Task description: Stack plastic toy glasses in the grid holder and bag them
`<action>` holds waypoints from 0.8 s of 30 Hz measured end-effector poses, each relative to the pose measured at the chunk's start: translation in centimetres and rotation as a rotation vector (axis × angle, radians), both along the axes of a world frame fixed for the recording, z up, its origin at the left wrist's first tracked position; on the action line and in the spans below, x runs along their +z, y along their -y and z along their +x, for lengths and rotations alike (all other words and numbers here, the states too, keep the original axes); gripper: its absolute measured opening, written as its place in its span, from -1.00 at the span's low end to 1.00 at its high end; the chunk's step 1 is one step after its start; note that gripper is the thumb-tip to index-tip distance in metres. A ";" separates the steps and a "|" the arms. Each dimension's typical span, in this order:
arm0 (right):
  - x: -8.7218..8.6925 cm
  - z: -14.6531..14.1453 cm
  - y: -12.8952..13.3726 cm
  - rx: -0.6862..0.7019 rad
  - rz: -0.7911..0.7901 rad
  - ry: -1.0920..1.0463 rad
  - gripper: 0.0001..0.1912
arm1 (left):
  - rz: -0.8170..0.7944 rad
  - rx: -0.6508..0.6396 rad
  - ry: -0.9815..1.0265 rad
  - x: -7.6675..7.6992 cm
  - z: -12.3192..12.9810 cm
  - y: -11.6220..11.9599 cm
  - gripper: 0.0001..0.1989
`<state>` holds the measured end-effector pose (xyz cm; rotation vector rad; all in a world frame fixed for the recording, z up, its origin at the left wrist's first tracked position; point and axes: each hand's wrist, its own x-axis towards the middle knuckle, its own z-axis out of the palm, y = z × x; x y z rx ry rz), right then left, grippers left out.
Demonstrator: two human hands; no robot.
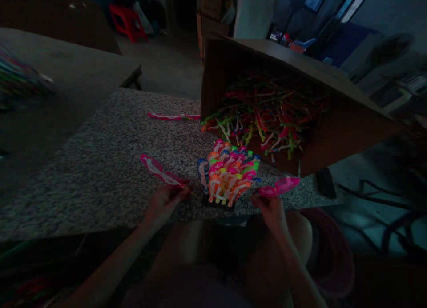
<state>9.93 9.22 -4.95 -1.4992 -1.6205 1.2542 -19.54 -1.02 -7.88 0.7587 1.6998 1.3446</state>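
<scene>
Low over the speckled tabletop [96,166], my left hand [166,200] is closed on one end of a pink and white wavy strip [159,170], which points up and left. My right hand [269,206] pinches a pink wavy strip [282,186] that extends to the right. Between the hands stands a dense cluster of small pink, orange, green, yellow and blue pieces [230,170] in a dark holder [218,206] near the front edge. Another pink strip [167,116] lies farther back, beside the box. The strips' exact kind I cannot make out.
A large cardboard box [347,152] lies on its side at the back right, its opening facing me, with many tangled colourful strips [267,112] inside. A pink tub [336,254] is below at right. A red stool [128,22] stands on the floor behind.
</scene>
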 end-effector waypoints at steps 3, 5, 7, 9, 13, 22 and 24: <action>-1.0 -0.7 3.3 -0.041 -0.002 -0.106 -0.69 | 0.102 0.060 -0.056 -0.5 1.1 1.3 -0.51; -1.5 -1.5 4.6 -0.076 0.007 -0.185 -0.67 | 0.162 0.037 -0.090 -0.4 1.8 1.7 -0.54; -1.9 -2.2 5.4 -0.096 0.003 -0.246 -0.65 | 0.195 -0.017 -0.122 0.0 2.5 2.0 -0.61; -2.1 -2.6 5.9 -0.098 0.004 -0.276 -0.64 | 0.203 -0.026 -0.125 0.5 3.2 2.2 -0.63; -2.1 -1.8 5.2 -0.110 0.065 -0.190 -0.62 | 0.165 0.067 -0.058 1.0 3.6 2.5 -0.52; 1.1 0.3 -2.1 -0.091 0.328 0.298 -0.76 | 0.060 0.179 -0.169 1.5 -1.2 0.6 -0.46; 1.3 0.1 -3.3 -0.075 0.366 0.364 -0.79 | 0.023 0.158 -0.207 1.9 -2.3 -0.4 -0.43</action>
